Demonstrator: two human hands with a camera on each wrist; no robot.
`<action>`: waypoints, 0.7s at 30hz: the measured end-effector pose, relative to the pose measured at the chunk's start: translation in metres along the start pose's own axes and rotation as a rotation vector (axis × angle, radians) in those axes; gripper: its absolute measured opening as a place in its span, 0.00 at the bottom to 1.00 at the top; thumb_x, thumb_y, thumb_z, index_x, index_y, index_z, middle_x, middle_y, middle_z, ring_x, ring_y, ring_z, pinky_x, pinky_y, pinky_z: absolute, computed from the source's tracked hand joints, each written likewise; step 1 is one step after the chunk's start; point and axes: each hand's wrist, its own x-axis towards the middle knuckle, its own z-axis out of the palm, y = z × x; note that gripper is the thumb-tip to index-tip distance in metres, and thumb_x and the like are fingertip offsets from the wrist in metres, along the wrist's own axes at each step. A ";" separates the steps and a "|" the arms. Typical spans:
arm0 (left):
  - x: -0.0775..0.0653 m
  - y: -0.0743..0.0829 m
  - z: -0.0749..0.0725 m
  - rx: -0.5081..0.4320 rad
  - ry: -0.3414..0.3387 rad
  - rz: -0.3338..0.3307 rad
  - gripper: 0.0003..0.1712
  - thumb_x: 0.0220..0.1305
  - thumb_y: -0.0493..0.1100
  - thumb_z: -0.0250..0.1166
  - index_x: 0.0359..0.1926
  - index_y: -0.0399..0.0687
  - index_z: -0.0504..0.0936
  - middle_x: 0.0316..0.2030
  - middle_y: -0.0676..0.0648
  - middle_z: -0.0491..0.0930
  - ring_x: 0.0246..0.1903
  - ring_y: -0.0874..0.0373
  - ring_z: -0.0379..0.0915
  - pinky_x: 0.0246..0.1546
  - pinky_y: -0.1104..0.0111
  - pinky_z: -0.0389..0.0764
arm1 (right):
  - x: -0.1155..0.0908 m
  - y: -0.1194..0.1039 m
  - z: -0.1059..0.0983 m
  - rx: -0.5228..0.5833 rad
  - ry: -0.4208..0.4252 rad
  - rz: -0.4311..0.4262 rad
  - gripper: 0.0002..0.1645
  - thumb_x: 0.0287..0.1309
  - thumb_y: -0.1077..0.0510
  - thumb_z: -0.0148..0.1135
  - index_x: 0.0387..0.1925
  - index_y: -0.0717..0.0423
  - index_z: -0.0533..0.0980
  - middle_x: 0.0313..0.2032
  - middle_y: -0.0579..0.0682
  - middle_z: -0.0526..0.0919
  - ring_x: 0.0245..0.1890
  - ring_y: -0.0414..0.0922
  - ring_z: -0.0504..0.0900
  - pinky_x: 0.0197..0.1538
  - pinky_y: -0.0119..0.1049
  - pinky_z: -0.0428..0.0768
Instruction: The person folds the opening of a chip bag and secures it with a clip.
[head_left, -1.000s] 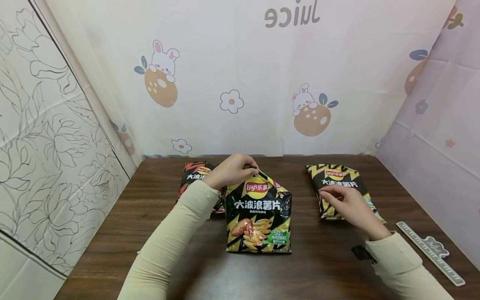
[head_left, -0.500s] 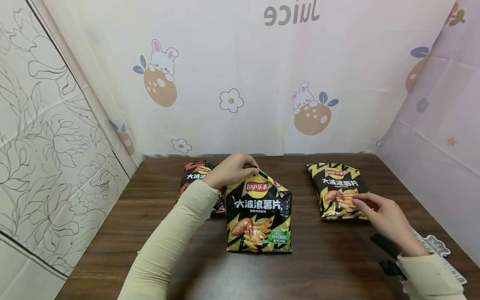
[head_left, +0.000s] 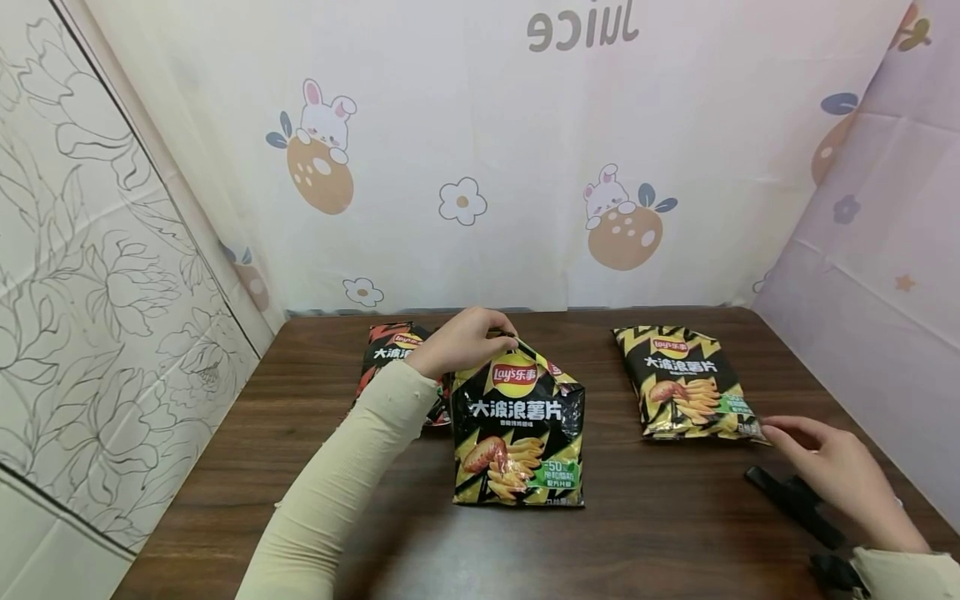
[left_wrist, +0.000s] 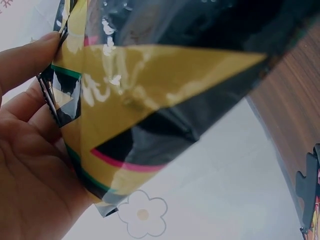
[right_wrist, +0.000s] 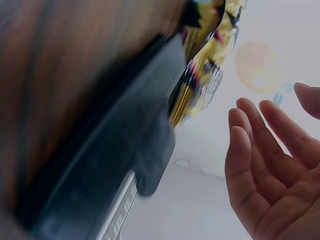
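My left hand (head_left: 472, 337) pinches the folded top of a black and yellow chip bag (head_left: 517, 442), which stands upright mid-table. In the left wrist view the thumb (left_wrist: 30, 60) presses the fold from one side, with fingers behind it. My right hand (head_left: 840, 471) holds nothing. Its thumb and forefinger are at the lower right corner of a second black and yellow chip bag (head_left: 678, 383), lying flat. In the right wrist view its fingers (right_wrist: 240, 165) are loosely curved and apart. Under that hand lies a long black bar with a tab (head_left: 795, 508).
Behind the left hand, a red and black chip bag (head_left: 386, 354) lies partly hidden. A pale ruler (right_wrist: 120, 210) lies beyond the black bar, mostly covered by the right hand in the head view. A printed curtain (head_left: 465, 125) hangs along the table's back edge.
My right hand has moved right and toward me, off the flat chip bag, uncovering its front and the black bar. The left hand and its upright bag have stayed in place.
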 end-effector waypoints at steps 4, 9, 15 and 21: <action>0.000 0.000 0.000 0.001 0.002 0.006 0.10 0.72 0.45 0.59 0.45 0.47 0.85 0.37 0.51 0.84 0.24 0.61 0.73 0.32 0.68 0.74 | -0.002 0.010 -0.003 -0.017 -0.062 0.050 0.36 0.72 0.40 0.49 0.57 0.70 0.74 0.51 0.75 0.78 0.42 0.69 0.80 0.30 0.49 0.77; 0.001 0.000 0.000 0.006 0.003 0.010 0.10 0.71 0.45 0.59 0.45 0.48 0.85 0.37 0.51 0.84 0.26 0.61 0.74 0.33 0.68 0.74 | -0.003 0.021 -0.006 -0.063 -0.104 0.051 0.37 0.71 0.39 0.49 0.56 0.72 0.74 0.48 0.76 0.79 0.36 0.63 0.82 0.29 0.47 0.76; 0.001 0.001 0.000 0.009 0.004 0.011 0.10 0.71 0.45 0.59 0.44 0.48 0.85 0.37 0.52 0.84 0.27 0.61 0.75 0.34 0.68 0.75 | -0.003 0.029 -0.005 -0.106 -0.178 0.041 0.38 0.70 0.39 0.51 0.54 0.74 0.74 0.46 0.76 0.80 0.34 0.60 0.83 0.29 0.49 0.77; 0.001 0.001 0.001 -0.005 -0.001 0.007 0.10 0.71 0.45 0.60 0.44 0.47 0.85 0.36 0.51 0.84 0.27 0.61 0.75 0.33 0.68 0.75 | -0.003 0.032 -0.003 -0.154 -0.225 0.017 0.39 0.69 0.40 0.53 0.52 0.77 0.74 0.52 0.82 0.72 0.39 0.66 0.82 0.33 0.54 0.78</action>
